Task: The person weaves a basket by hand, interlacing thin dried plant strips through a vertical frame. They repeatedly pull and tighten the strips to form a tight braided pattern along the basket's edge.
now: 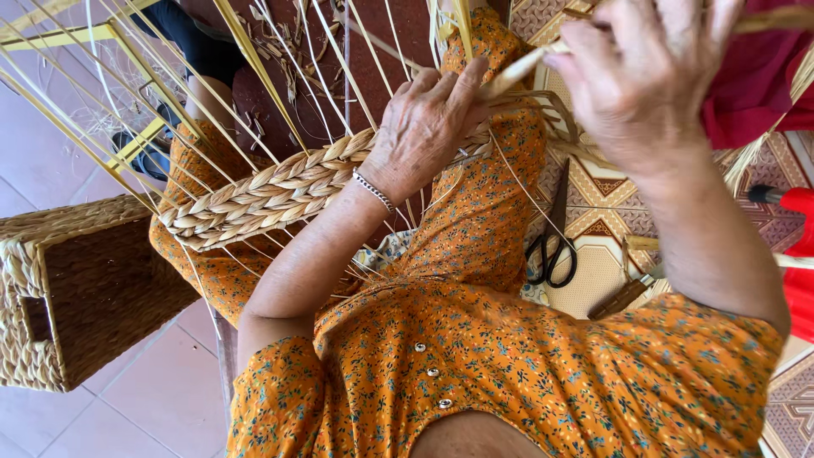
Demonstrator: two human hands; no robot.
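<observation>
Pressing left hand [424, 123] on braided rim [271, 191], right hand [640, 76] pulling strand [517, 75]

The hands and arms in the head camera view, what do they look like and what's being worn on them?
Both arms are bare from the short sleeves down. The sleeves belong to an orange dress with a small floral print and white buttons down the front. The left hand has a thin silver beaded bracelet at the wrist. The right hand shows no jewellery or glove.

Bright, even daylight all around us.
Our right hand [640, 80] blurs close to the lens; soft shadows lie beneath our left hand [424, 127].
</observation>
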